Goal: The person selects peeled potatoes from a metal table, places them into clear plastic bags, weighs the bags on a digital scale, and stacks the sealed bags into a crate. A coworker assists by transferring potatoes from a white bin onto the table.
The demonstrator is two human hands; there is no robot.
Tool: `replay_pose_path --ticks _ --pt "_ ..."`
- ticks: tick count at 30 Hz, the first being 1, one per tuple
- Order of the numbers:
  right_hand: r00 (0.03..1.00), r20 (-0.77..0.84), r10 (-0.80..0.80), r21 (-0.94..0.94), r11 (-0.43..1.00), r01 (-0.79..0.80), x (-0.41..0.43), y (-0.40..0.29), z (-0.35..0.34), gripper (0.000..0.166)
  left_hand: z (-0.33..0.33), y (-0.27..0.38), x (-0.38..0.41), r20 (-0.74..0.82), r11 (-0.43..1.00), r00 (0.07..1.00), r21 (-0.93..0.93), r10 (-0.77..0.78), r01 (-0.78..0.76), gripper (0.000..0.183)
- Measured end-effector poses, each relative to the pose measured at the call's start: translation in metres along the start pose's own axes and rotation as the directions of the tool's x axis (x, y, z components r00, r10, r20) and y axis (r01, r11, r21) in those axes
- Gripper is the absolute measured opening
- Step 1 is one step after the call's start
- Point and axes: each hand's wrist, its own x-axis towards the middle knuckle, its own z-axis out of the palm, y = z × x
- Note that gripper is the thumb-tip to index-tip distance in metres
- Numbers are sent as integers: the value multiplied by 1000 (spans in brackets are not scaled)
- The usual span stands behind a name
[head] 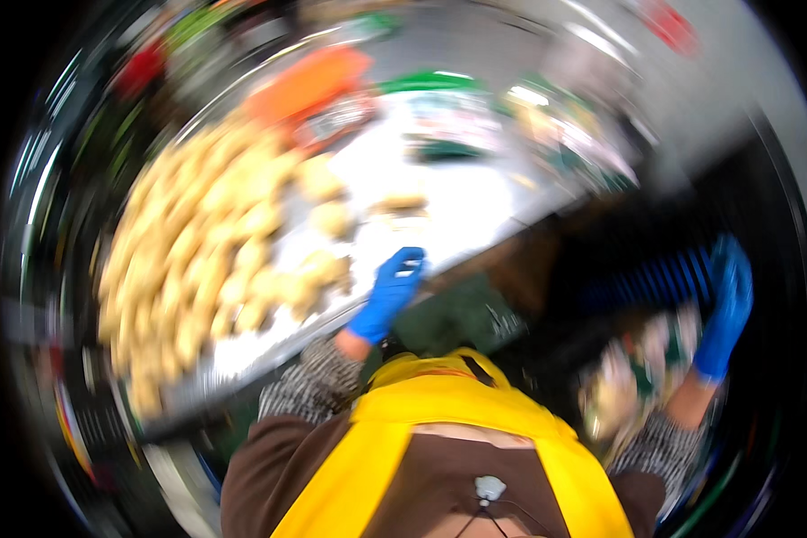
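The whole view is smeared by motion blur. My left hand (395,286), in a blue glove, is at the near edge of the metal table (471,202), its thumb and fingers curled with a bright gap between them. Whether it holds anything is unclear. A large heap of what look like potatoes (202,228) covers the table's left side, and a few loose potatoes (329,218) lie just beyond that hand. Far to the right, my gloved right hand (732,276) is beside a dark area with blue slats (666,279); its fingers are too blurred to read.
Behind the heap is an orange tray-like object (309,84). Green-and-white printed packs (444,118) stand at the table's back, with filled bags (571,134) to their right. More filled bags (645,370) are low by my right forearm.
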Motion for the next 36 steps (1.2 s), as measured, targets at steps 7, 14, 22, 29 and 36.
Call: replay_pose_path --ticks 7,14,22,29,36 --pt "350 935 -53 -63 947 314 -65 -31 301 45 -139 -41 -52 -494 973 847 204 196 -106 56" --pt "-181 905 -384 421 754 504 -138 -61 498 48 -295 -102 -137 -870 956 475 238 133 169 56" --pt "-363 874 -323 477 713 515 -190 -67 589 48 -404 -109 -164 -895 734 311 442 320 516 66" --pt "-310 922 -231 373 742 557 -188 -60 605 48 -472 -56 -78 -722 556 428 691 543 461 77" --pt "-173 957 -233 290 766 573 -177 -35 589 47 -578 -29 -33 -463 -122 790 828 401 547 74"
